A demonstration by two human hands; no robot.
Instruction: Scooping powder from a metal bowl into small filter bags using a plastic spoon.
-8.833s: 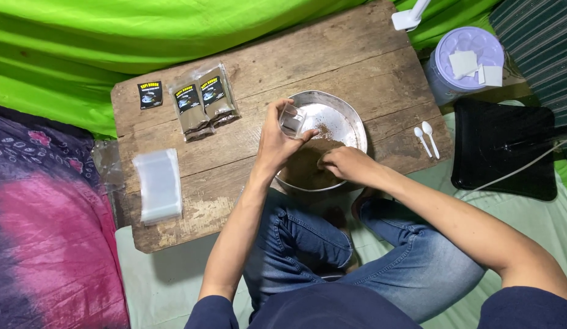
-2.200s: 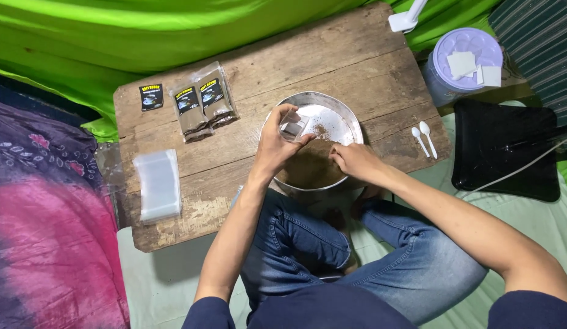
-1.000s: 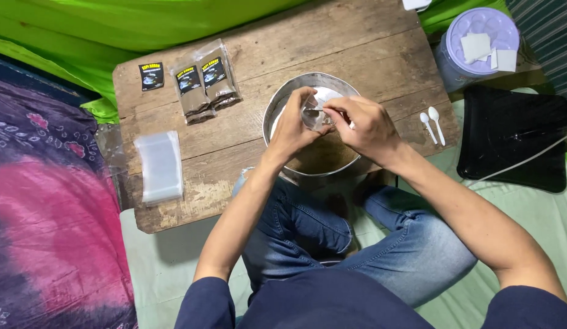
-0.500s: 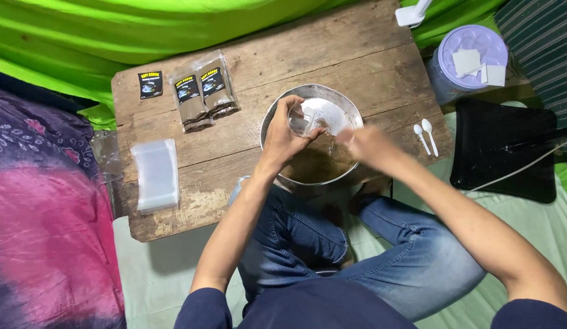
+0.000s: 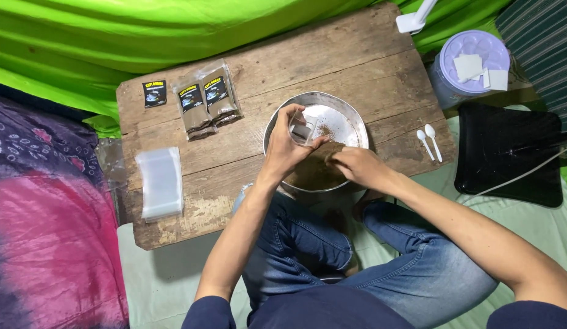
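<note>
A home floor is serving as a packing spot: a low wooden board is lying among bedding, green cloth at the frame's top.

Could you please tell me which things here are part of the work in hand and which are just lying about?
In use: left hand, small clear pouch, right hand, metal bowl, brown powder.
Lying about: two white spoons, lidded tub, black tray.

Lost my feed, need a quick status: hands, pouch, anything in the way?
Left hand holds small clear plastic pouch over round metal bowl. Right hand down in brown powder. Nothing blocking.
</note>
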